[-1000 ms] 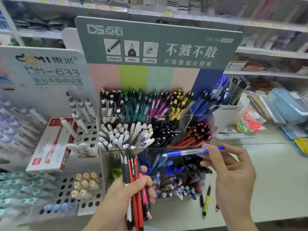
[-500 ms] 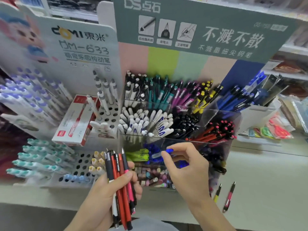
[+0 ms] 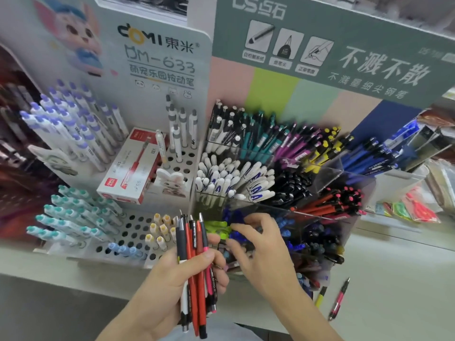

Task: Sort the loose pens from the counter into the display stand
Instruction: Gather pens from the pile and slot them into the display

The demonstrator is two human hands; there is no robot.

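A bundle of red, black, grey and pink click pens (image 3: 194, 271) is gripped upright in the left hand (image 3: 172, 286), with the thumb pressed across the barrels and the fingers curled behind them. The right hand (image 3: 261, 252) is held at the front of the clear acrylic multi-compartment display stand (image 3: 349, 190), its fingers bent over the low compartment of blue-capped pens (image 3: 236, 215) at its 10 o'clock; whether anything is pinched between the fingertips cannot be told. Two loose pens are seen lying on the pale counter (image 3: 403, 291) at 4 o'clock from the right hand: a yellow-and-black pen (image 3: 320, 297) and, just beside it, a pink-and-black pen (image 3: 339, 300).
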